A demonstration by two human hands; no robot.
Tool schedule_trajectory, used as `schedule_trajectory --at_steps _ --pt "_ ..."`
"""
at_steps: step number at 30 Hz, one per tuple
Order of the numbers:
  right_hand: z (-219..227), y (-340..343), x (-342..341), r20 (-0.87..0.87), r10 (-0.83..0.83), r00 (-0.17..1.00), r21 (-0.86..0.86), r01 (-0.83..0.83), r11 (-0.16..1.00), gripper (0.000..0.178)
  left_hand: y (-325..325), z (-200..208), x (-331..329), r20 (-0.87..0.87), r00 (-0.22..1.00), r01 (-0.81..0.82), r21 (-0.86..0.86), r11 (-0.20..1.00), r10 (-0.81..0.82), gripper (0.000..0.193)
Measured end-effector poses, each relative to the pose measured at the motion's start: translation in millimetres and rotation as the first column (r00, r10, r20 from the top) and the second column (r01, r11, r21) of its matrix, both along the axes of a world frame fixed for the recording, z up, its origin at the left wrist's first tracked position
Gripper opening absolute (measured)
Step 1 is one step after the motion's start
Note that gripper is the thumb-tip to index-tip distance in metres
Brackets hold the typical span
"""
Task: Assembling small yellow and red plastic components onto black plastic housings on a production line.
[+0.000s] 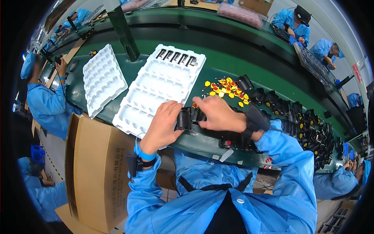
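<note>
My left hand (163, 124) is closed around a black plastic housing (183, 119), thumb low and fingers on its far side. Close beside it, my right hand (219, 113) is curled over a dark piece (200, 116) at the table's near side. Whether the two dark pieces are joined cannot be seen. A white moulded tray (154, 91) lies just beyond my left hand, with several black-and-metal parts (177, 57) in its far row. Past my right hand lies a heap of small yellow and red pieces (226, 88).
Many black housings (307, 128) crowd the green table (152, 46) to the right. Another white tray (103, 78) lies at the left. An open cardboard box (97, 167) stands at the near left. A green post (124, 33) rises behind the trays. Co-workers sit around.
</note>
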State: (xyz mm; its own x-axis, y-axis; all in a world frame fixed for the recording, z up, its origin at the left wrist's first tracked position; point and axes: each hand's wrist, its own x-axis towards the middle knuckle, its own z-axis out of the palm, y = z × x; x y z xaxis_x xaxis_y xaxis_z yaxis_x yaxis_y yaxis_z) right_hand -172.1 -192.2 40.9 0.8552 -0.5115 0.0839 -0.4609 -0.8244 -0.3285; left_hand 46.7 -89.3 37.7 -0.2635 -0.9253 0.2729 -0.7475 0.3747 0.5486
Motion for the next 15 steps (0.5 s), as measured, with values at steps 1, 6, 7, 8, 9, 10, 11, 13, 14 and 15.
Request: schedule_trajectory --at_steps 1,6,7,8,9,10,11,13,14,15 --pt "8 -3 1 0.122 -0.121 0.985 0.136 0.104 0.985 0.062 5 1 2 0.0 0.999 -0.05 -0.128 0.991 0.05 0.073" --pt "74 -24 -34 0.221 -0.569 0.792 0.882 0.086 0.463 0.037 25 11 12 -0.255 0.949 -0.221 -0.115 0.968 0.187 0.071" --pt "78 -24 -46 0.198 -0.611 0.767 0.915 0.078 0.395 0.038 26 11 11 -0.297 0.938 -0.206 -0.059 0.977 0.18 0.07" --pt "83 -24 -56 0.173 -0.651 0.739 0.943 0.066 0.325 0.039 28 11 10 -0.337 0.925 -0.185 -0.002 0.983 0.173 0.07" --pt "90 -20 -62 0.179 -0.659 0.73 0.941 0.068 0.331 0.039 31 9 9 -0.346 0.924 -0.169 0.001 0.986 0.159 0.07" --pt "96 -13 -69 0.163 -0.668 0.726 0.958 0.046 0.283 0.041 34 10 8 -0.326 0.933 -0.153 0.025 0.988 0.153 0.07" --pt "99 -6 -76 0.146 -0.677 0.721 0.972 0.022 0.233 0.044 37 12 5 -0.334 0.93 -0.151 0.039 0.988 0.155 0.07" --pt "97 6 -97 0.109 -0.69 0.716 0.975 0.06 0.216 0.045 37 15 -7 -0.344 0.93 -0.118 0.052 0.992 0.128 0.069" --pt "97 15 -108 0.086 -0.692 0.716 0.976 0.079 0.203 0.043 38 15 -15 -0.335 0.934 -0.117 0.042 0.992 0.124 0.068" --pt "100 25 -117 0.099 -0.705 0.703 0.95 0.143 0.276 0.037 39 15 -22 -0.324 0.938 -0.118 0.036 0.992 0.123 0.068"
